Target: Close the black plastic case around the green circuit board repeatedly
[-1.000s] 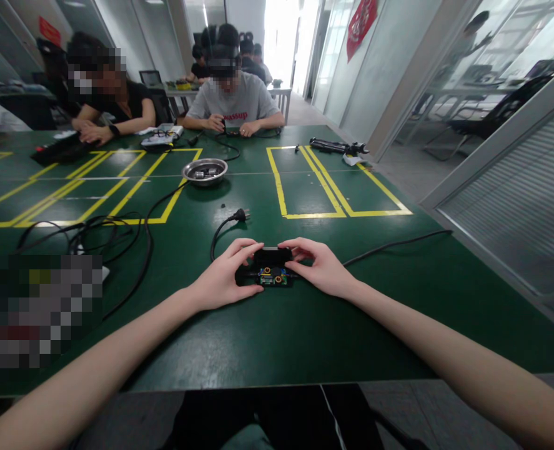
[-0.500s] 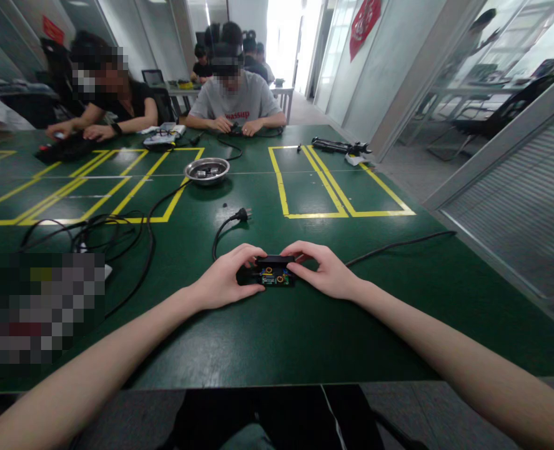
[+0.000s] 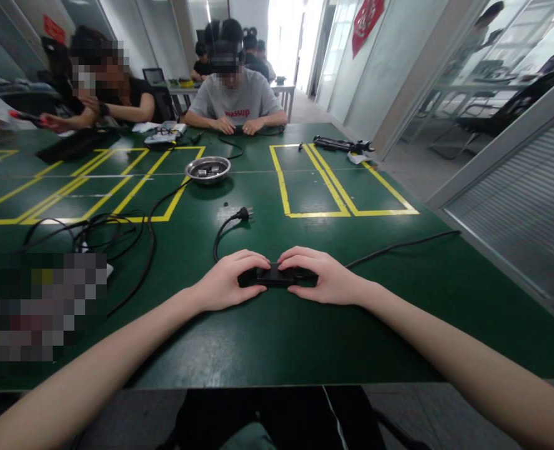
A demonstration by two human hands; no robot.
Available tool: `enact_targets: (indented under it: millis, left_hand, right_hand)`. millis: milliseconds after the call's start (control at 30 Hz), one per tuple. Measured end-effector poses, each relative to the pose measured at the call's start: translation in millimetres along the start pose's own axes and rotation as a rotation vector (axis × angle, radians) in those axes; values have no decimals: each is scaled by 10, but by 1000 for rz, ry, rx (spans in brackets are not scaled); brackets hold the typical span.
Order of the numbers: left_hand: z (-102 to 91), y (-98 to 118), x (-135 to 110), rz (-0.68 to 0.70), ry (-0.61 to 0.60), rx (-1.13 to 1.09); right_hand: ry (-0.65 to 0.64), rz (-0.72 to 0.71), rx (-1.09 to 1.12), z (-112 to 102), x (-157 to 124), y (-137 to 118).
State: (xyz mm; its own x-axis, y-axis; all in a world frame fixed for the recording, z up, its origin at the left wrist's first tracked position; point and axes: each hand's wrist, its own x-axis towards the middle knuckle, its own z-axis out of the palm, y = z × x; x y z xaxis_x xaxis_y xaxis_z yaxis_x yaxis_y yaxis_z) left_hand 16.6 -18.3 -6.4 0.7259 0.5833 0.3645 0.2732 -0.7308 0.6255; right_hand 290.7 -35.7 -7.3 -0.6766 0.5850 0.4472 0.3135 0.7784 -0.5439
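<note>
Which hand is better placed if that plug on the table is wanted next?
Probably the left hand: the plug lies nearer it than the right hand, and its cord curves towards that side. Both hands hold the black case, though.

We can read "wassup" [image 3: 237, 113] in red on the gray shirt [image 3: 260, 94] of a person at the far edge of the table [image 3: 277, 350]. We can't read the red sign [image 3: 367, 26].

Light: far opening [image 3: 286, 37] — blown out | glare: tabletop [image 3: 206, 350] sheen (near edge) | sides: stretched | lower left: pixelated
</note>
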Motion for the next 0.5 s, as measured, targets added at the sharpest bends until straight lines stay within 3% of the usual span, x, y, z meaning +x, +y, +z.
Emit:
enact_targets:
  millis: [500]
  left_hand:
    - [0, 20, 11, -5, -33, 46]
  right_hand:
    - [-69, 59, -1, -81, -25, 14]
